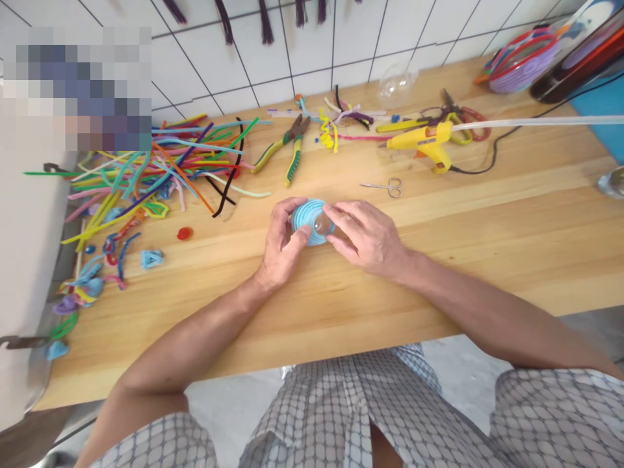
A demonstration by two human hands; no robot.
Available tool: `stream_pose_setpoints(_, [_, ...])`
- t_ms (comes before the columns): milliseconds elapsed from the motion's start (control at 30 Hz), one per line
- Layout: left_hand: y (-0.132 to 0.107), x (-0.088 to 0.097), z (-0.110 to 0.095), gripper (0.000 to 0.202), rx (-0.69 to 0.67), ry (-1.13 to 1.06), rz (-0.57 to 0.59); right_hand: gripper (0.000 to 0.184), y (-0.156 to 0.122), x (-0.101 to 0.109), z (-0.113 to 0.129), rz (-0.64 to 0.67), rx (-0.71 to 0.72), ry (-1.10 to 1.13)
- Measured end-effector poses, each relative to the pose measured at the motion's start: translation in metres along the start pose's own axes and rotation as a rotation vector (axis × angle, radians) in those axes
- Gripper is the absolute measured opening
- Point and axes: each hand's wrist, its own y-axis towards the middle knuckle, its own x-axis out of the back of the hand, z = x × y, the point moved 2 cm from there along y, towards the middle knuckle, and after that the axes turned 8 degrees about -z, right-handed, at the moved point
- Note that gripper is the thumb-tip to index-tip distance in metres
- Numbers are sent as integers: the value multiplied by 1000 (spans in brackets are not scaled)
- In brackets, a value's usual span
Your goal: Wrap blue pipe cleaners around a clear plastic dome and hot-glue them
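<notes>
Between my hands is a round, light-blue coil [305, 211] that looks like wound pipe cleaner, with a clear, shiny rounded piece [322, 225] showing at its right side. My left hand [283, 244] is closed around the coil's left edge, its thumb pressed on the front. On the right edge rest the thumb and fingers of my right hand [365, 234], bent about the clear piece. Whether the clear piece is one ball inside the coil I cannot tell. Small metal scissors [390, 187] lie just beyond my right hand.
Many coloured pipe cleaners [185, 166] are heaped at the left. Green-and-yellow pliers [292, 149] lie behind my hands. To the right are a yellow glue gun [429, 143] with its cord, larger scissors [468, 123], a clear ball [397, 84] and a dark bottle [575, 62].
</notes>
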Motion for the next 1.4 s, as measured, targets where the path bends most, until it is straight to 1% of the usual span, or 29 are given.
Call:
stream_pose_setpoints(200, [-1,-2,-1,51,41,3,-8,49,0,0,0,-19,30,-12])
stream_pose_setpoints(333, [-1,-2,-2,47,-12,24,-1,49,1,2,0,-41,72,-40])
stream_pose_setpoints(433, [-2,-2,-3,45,-56,47,1,53,1,3,-1,-48,76,-36])
stream_pose_setpoints(533, [-3,-3,-4,47,-56,71,4,56,0,3,-3,-27,49,-17])
stream_pose_setpoints(633, [-3,-3,-5,49,-58,90,6,55,-1,2,-4,-20,34,-22])
stream_pose_setpoints(800, [-2,0,-4,44,-82,69,34,53,-1,1,-4,-28,50,-42])
stream_pose_setpoints(900, [-2,0,-1,43,-69,57,25,53,-1,2,-3,-12,43,-34])
stream_pose_setpoints(1000, [-2,-3,0,42,-37,12,27,54,-2,2,-2,-11,67,-27])
stream_pose_setpoints(1167, [-2,-6,-3,40,15,-65,7,55,-2,3,-1,-48,107,-23])
stream_pose_setpoints(1333, [-2,-6,-2,43,27,-58,-11,55,1,4,0,-79,148,-50])
stream_pose_setpoints(1400, [-1,-6,-1,45,4,-30,-16,56,1,5,0,-81,142,-39])
